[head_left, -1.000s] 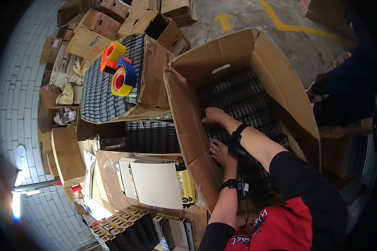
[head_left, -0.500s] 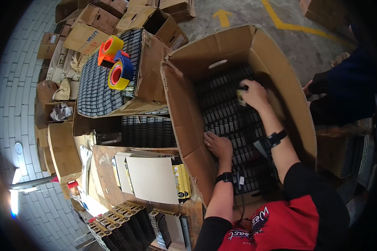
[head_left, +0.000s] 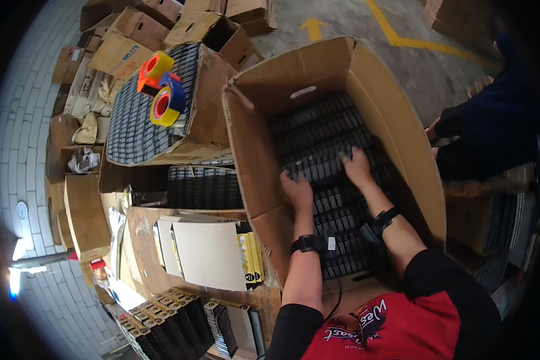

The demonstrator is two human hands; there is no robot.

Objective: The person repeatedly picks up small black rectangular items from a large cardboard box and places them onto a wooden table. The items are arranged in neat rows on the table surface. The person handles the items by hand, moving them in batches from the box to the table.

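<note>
A tall open cardboard carton holds rows of small black packs with pale markings. Inside it, my left hand grips the left end of one row, close to the carton's left wall. Fingers bent, my right hand holds the other end of that same row. The row lies between both hands, tilted against the rows around it. Fingertips are partly hidden among the packs. A dark band sits on each of my forearms.
Left of the carton, a full box of packs carries two tape dispensers. Flat card sheets and stacked black-and-gold packs lie on a wooden table. Another person stands at the right.
My right hand has come down and left from the far rows, where it held a small pack with yellow on it. My left hand has moved slightly up and left.
</note>
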